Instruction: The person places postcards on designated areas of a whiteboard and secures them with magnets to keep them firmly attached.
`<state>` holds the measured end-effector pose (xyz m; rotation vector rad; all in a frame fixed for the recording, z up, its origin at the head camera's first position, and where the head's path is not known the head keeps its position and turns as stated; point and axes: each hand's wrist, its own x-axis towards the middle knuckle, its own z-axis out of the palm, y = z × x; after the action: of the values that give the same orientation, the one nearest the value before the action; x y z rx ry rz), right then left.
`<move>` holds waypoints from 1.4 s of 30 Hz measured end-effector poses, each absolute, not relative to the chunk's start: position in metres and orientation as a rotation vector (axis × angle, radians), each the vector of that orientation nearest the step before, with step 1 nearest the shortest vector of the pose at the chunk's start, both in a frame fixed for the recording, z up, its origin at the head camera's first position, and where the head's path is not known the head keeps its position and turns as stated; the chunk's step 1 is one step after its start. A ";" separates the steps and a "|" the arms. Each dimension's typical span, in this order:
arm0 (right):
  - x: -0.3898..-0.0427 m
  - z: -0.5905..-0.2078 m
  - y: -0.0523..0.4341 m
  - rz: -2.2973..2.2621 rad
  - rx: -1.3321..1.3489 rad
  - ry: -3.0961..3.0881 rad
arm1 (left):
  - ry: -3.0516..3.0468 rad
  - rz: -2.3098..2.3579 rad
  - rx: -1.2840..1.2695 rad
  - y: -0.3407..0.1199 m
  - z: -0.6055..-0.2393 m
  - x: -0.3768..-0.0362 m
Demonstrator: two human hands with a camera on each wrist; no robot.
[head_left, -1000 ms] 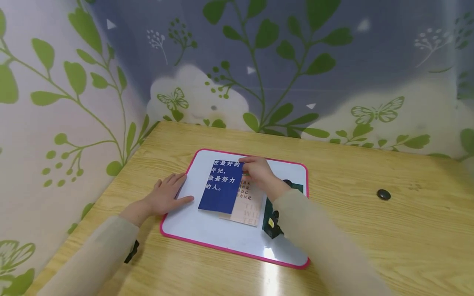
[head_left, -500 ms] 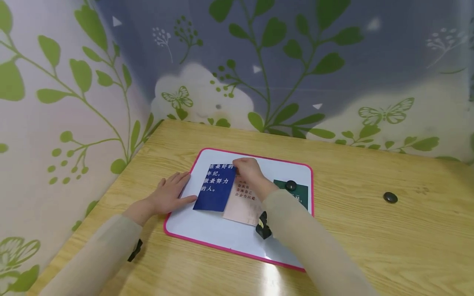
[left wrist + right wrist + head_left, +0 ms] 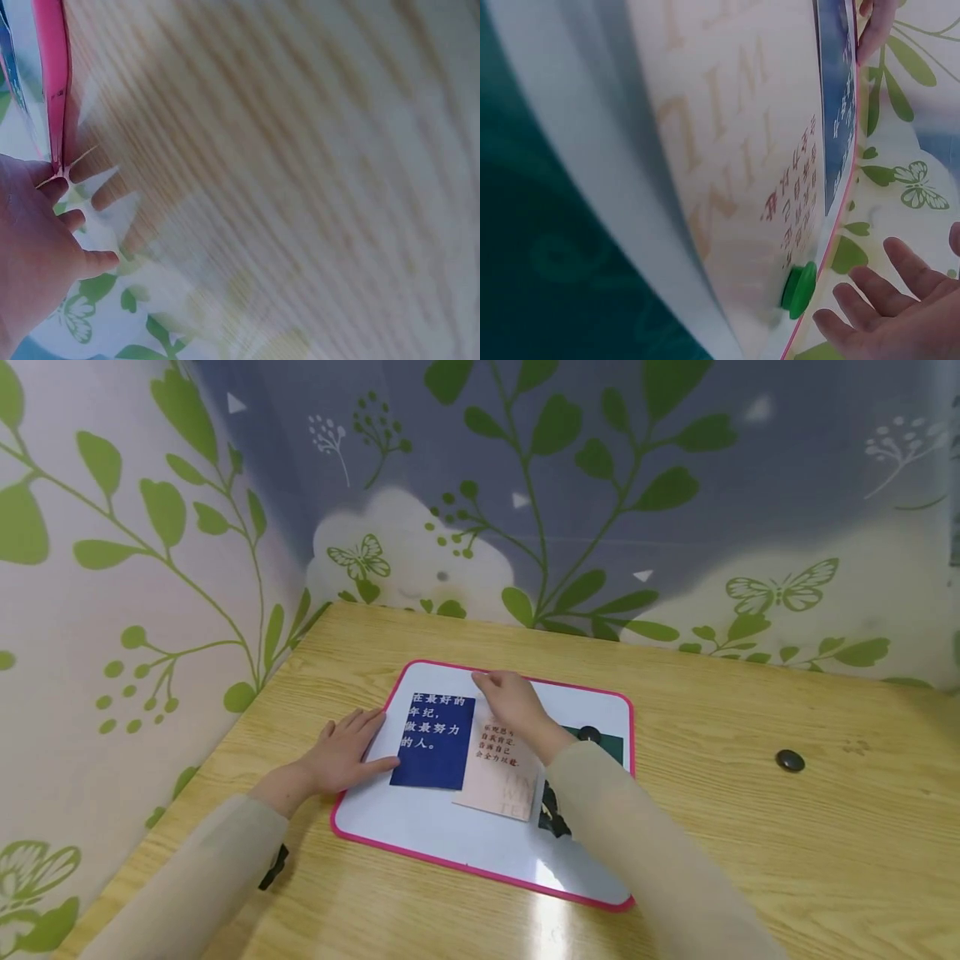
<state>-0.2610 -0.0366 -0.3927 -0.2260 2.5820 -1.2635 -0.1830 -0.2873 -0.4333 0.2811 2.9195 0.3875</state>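
A whiteboard [image 3: 435, 835] with a pink rim lies on the wooden table. My left hand [image 3: 341, 753] rests on its left edge, fingers spread, thumb near a blue card [image 3: 433, 752] with white writing. The blue card lies flat beside a pink card [image 3: 498, 768]. A green magnet [image 3: 800, 290] sits on the pink card in the right wrist view; my hand hides it in the head view. My right hand [image 3: 521, 706] is over the board's top edge, holding nothing. Its fingers [image 3: 881, 292] look apart and loosely bent in the right wrist view.
A dark green card [image 3: 611, 746] under a black magnet [image 3: 589, 735] is partly hidden behind my right sleeve. Another black magnet [image 3: 790, 761] lies on the table to the right. A wall [image 3: 637, 552] printed with leaves stands behind the table.
My right hand has slid the blue card left, off most of the pink card, and let go of its top corner. The left hand stays in place.
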 end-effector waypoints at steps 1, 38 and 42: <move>-0.261 -0.393 -0.035 -1.261 -0.228 2.583 | 2.921 0.388 0.279 -0.287 -0.433 -0.183; -0.263 -0.387 0.007 -1.037 -0.166 2.696 | 2.838 0.296 0.580 -0.252 -0.417 -0.177; -0.266 -0.387 0.020 -0.902 -0.261 2.844 | 2.899 0.308 0.619 -0.244 -0.418 -0.173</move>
<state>-0.2657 0.0201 -0.3867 -0.2614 2.8436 -0.9015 -0.1728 -0.2439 -0.4183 0.6194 2.8991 0.3080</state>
